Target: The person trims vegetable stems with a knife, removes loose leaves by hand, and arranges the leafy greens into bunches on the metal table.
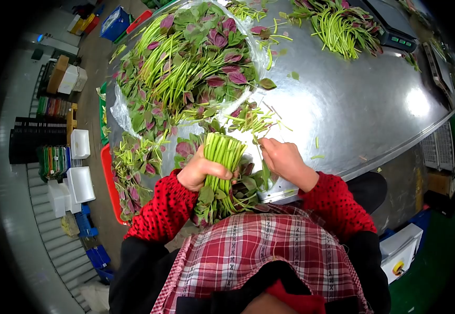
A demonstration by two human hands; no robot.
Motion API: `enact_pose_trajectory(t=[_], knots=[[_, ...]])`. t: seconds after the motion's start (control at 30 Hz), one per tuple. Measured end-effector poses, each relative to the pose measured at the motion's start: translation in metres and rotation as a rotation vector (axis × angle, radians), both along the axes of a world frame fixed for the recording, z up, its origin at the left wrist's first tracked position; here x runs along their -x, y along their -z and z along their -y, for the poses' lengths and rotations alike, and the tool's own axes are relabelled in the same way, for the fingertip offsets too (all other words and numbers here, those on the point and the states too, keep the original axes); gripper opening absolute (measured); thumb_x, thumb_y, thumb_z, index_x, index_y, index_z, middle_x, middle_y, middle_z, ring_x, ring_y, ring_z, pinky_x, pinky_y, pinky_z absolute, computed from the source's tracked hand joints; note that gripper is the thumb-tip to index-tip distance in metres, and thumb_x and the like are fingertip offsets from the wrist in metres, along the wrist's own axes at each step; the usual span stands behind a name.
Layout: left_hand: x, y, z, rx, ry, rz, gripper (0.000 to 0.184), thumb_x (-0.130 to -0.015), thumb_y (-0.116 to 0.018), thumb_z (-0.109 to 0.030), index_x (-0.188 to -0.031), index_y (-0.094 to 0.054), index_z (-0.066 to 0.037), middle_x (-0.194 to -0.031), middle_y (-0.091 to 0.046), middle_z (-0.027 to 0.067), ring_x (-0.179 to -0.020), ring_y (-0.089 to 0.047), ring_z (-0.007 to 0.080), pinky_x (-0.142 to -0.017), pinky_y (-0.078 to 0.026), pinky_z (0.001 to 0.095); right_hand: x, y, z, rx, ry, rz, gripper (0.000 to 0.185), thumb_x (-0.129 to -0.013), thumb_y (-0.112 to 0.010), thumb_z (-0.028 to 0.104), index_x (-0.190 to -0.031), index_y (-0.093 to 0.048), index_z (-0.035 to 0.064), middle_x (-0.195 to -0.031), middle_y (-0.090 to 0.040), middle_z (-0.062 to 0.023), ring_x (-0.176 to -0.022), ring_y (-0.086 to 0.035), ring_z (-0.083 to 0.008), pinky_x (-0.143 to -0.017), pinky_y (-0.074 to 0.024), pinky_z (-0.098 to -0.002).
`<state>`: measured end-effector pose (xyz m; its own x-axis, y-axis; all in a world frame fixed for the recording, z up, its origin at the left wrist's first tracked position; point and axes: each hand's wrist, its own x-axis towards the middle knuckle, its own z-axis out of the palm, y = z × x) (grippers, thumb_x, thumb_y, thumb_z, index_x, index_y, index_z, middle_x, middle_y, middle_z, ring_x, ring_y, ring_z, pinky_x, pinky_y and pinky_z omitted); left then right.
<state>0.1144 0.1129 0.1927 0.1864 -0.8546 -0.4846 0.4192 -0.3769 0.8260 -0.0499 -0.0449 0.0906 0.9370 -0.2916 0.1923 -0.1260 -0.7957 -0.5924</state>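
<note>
My left hand (204, 168) is wrapped round a thick bunch of amaranth greens (224, 152). The cut pale-green stem ends point up and away from me, while the leaves hang down against my apron. To the right of the bunch, my right hand (285, 161) is closed in a pinch on a thin amaranth stem (265, 175), its leafy part hanging below the fingers. Beyond both hands lies a big heap of green and purple amaranth (190, 68) on clear plastic sheeting (259, 47). Short stem pieces (251, 120) are scattered between heap and hands.
The metal table (337, 104) has its curved edge at the right. A second pile of amaranth (342, 29) lies at the back, beside a digital scale (397, 41). A red crate (111, 180) borders the table's left side; white boxes (80, 184) stand on the floor farther left.
</note>
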Motion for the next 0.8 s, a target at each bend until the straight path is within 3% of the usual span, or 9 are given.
enact_pose_trajectory(t=[0.07,0.17,0.33,0.4,0.47,0.6,0.67,0.7,0.8], knots=[[0.003,-0.003,-0.001,-0.028,-0.076,-0.106,0.044,-0.059,-0.064,0.003,-0.102,-0.058,0.003,-0.076,-0.064,0.0116,-0.065,-0.064,0.0219,-0.061,-0.053,0.0341,-0.002,-0.006,-0.007,-0.076,-0.008,0.159,0.024,-0.088,-0.056,0.011,-0.110,-0.057,0.0023,-0.082,-0.065,-0.0110,-0.051,-0.058,-0.0259,-0.047,-0.0467,-0.0343],[0.004,0.001,0.002,-0.025,-0.130,-0.098,0.044,-0.060,-0.066,0.001,-0.104,-0.057,0.004,-0.077,-0.065,0.0123,-0.066,-0.065,0.0224,-0.062,-0.054,0.0346,-0.013,-0.045,0.002,-1.326,0.025,-0.019,0.024,-0.093,-0.056,0.018,-0.106,-0.058,-0.0021,-0.075,-0.063,-0.0026,-0.055,-0.055,-0.0102,-0.049,-0.0459,-0.0278],[0.002,0.001,-0.010,0.018,-0.260,-0.094,0.045,-0.061,-0.066,0.001,-0.105,-0.056,0.004,-0.080,-0.065,0.0131,-0.067,-0.065,0.0225,-0.064,-0.055,0.0357,-0.024,0.003,-0.003,-1.061,0.332,0.063,0.024,-0.089,-0.062,0.021,-0.094,-0.062,-0.0025,-0.072,-0.064,-0.0088,-0.054,-0.059,-0.0176,-0.054,-0.0485,-0.0310],[0.003,-0.006,-0.013,0.005,-0.274,-0.061,0.046,-0.060,-0.066,0.001,-0.105,-0.057,0.004,-0.080,-0.065,0.0130,-0.068,-0.064,0.0225,-0.065,-0.054,0.0355,-0.030,0.038,-0.002,-0.385,0.216,-0.116,0.030,-0.081,-0.071,0.026,-0.085,-0.063,-0.0022,-0.073,-0.064,-0.0154,-0.054,-0.059,-0.0265,-0.052,-0.0482,-0.0347],[0.006,-0.011,-0.018,-0.013,-0.242,0.034,0.052,-0.058,-0.061,0.000,-0.110,-0.054,0.005,-0.086,-0.060,0.0139,-0.076,-0.061,0.0246,-0.067,-0.055,0.0393,-0.040,0.046,-0.017,-0.159,0.153,-0.183,0.036,-0.073,-0.074,0.031,-0.079,-0.063,-0.0029,-0.072,-0.062,-0.0213,-0.072,-0.063,-0.0391,-0.062,-0.0502,-0.0461],[0.010,-0.028,-0.025,-0.020,-0.339,0.052,0.047,-0.059,-0.065,0.001,-0.106,-0.057,0.003,-0.080,-0.065,0.0126,-0.069,-0.064,0.0227,-0.065,-0.053,0.0346,-0.052,0.069,-0.030,-0.190,0.095,-0.220,0.032,-0.077,-0.072,0.026,-0.076,-0.061,-0.0037,-0.065,-0.061,-0.0171,-0.059,-0.062,-0.0325,-0.053,-0.0492,-0.0419],[0.008,-0.017,-0.030,-0.008,-0.382,0.061,0.046,-0.061,-0.065,0.001,-0.106,-0.058,0.004,-0.080,-0.065,0.0126,-0.068,-0.065,0.0218,-0.066,-0.053,0.0334,-0.041,0.002,-0.025,-1.070,0.246,-0.205,0.027,-0.084,-0.067,0.023,-0.073,-0.059,-0.0014,-0.060,-0.057,-0.0077,-0.047,-0.056,-0.0159,-0.044,-0.0456,-0.0305],[0.009,-0.013,-0.029,-0.005,-0.420,0.058,0.044,-0.062,-0.065,0.001,-0.105,-0.058,0.004,-0.080,-0.066,0.0124,-0.068,-0.065,0.0210,-0.066,-0.053,0.0326,-0.038,-0.029,-0.027,-1.265,0.205,-0.104,0.027,-0.089,-0.066,0.024,-0.078,-0.060,0.0004,-0.061,-0.054,0.0004,-0.045,-0.048,-0.0044,-0.041,-0.0387,-0.0215],[0.014,-0.015,-0.018,0.036,-0.425,0.134,0.036,-0.065,-0.066,0.002,-0.100,-0.062,0.004,-0.083,-0.067,0.0084,-0.072,-0.065,0.0174,-0.069,-0.052,0.0292,-0.038,-0.053,-0.042,-1.438,0.045,0.048,0.032,-0.092,-0.061,0.036,-0.087,-0.059,0.0038,-0.064,-0.053,0.0012,-0.047,-0.047,-0.0056,-0.042,-0.0389,-0.0214]])
